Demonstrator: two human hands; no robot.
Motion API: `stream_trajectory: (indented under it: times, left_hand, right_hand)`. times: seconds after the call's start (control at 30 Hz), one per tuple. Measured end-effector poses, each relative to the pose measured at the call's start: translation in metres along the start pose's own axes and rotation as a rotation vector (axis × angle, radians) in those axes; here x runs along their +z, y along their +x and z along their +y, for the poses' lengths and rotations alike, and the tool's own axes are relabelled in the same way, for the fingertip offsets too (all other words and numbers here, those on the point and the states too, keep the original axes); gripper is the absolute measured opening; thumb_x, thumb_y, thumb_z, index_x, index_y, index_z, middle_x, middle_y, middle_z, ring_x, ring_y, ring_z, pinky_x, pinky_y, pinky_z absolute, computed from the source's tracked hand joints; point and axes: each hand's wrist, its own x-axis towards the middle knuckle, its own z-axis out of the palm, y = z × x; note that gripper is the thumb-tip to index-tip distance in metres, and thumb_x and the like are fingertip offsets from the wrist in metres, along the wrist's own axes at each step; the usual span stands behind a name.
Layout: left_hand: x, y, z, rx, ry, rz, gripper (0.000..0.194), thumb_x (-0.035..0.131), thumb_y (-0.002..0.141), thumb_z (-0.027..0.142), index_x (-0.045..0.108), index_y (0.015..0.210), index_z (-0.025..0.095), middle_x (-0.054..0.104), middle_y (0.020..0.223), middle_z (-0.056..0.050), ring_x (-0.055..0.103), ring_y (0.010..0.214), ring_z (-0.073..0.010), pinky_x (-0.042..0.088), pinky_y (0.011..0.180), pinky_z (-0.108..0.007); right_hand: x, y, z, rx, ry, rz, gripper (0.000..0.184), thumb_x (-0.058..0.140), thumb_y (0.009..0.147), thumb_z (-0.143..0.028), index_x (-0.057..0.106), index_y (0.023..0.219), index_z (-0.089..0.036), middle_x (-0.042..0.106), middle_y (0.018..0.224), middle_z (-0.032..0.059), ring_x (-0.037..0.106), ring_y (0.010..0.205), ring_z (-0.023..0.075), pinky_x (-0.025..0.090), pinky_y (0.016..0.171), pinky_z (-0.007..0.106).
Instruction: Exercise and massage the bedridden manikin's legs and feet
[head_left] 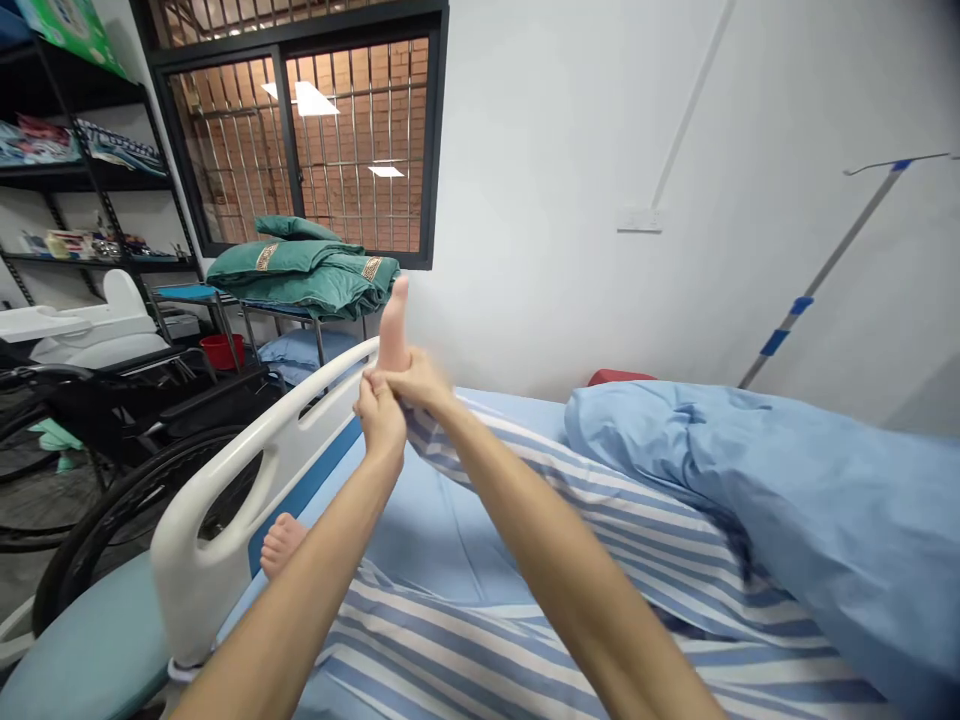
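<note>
- At the far left, we are working beside a black metal shelf (75,165) of packages, a black wheelchair (127,450) and a red basin (221,350), with folded green cloth (300,265) stacked past them.
- Nearer us, a white bed rail (262,440) is standing along the bed, and a bare foot (281,545) is lying just inside it on the blue sheet (442,540).
- Our left hand (379,420) is reaching up from the lower left, its fingers (367,385) curling closely together around the base of the raised foot (394,325), which is standing upright just beyond the rail.
- Our right hand (424,385) is reaching across from the lower right, its fingers (394,372) pressing together against the same ankle and touching the left hand; blur hides exactly where each fingertip is resting.
- We are doing this well by holding both grips snug and even, supporting the foot without twisting it.
- Further right, striped blue-and-white trousers (570,520) are running along the bed, a blue quilt (750,500) is lying bunched up, and an IV pole (825,270) is leaning by the wall.
</note>
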Motion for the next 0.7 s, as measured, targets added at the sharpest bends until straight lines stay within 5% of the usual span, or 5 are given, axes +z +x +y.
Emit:
stream_trajectory:
  times: [0.23, 0.4, 0.53, 0.7]
  left_hand:
    - [-0.085, 0.008, -0.131, -0.322, 0.057, 0.134, 0.030, 0.038, 0.084, 0.046, 0.055, 0.089, 0.021, 0.062, 0.083, -0.003, 0.059, 0.074, -0.0149, 0.047, 0.066, -0.026]
    - [-0.130, -0.004, -0.198, -0.611, 0.058, 0.220, 0.021, 0.040, 0.082, 0.036, 0.054, 0.081, 0.020, 0.060, 0.071, -0.002, 0.058, 0.062, -0.0147, 0.047, 0.057, -0.027]
    - [-0.147, -0.011, -0.224, -0.723, 0.145, 0.278, 0.017, 0.043, 0.078, 0.030, 0.053, 0.074, 0.018, 0.058, 0.067, -0.002, 0.056, 0.060, -0.0158, 0.046, 0.057, -0.029]
    - [-0.148, -0.009, -0.226, -0.731, 0.134, 0.315, 0.016, 0.046, 0.074, 0.029, 0.056, 0.075, 0.017, 0.060, 0.073, -0.003, 0.057, 0.066, -0.0159, 0.046, 0.062, -0.029]
  right_hand:
    - [0.144, -0.012, 0.046, 0.133, -0.159, -0.268, 0.065, 0.056, 0.053, -0.071, 0.052, 0.094, -0.022, 0.065, 0.091, 0.0072, 0.061, 0.085, 0.0271, 0.045, 0.064, 0.033]
    - [0.225, -0.042, 0.079, 0.196, -0.266, -0.356, 0.062, 0.062, 0.052, -0.063, 0.052, 0.096, -0.020, 0.066, 0.089, 0.0103, 0.062, 0.085, 0.0300, 0.045, 0.070, 0.038]
    - [0.260, -0.061, 0.096, 0.202, -0.302, -0.366, 0.059, 0.064, 0.053, -0.060, 0.054, 0.093, -0.019, 0.067, 0.085, 0.0112, 0.063, 0.083, 0.0313, 0.044, 0.074, 0.042]
    - [0.264, -0.064, 0.098, 0.179, -0.277, -0.379, 0.048, 0.062, 0.060, -0.052, 0.054, 0.092, -0.017, 0.066, 0.087, 0.0110, 0.062, 0.084, 0.0291, 0.043, 0.076, 0.038]
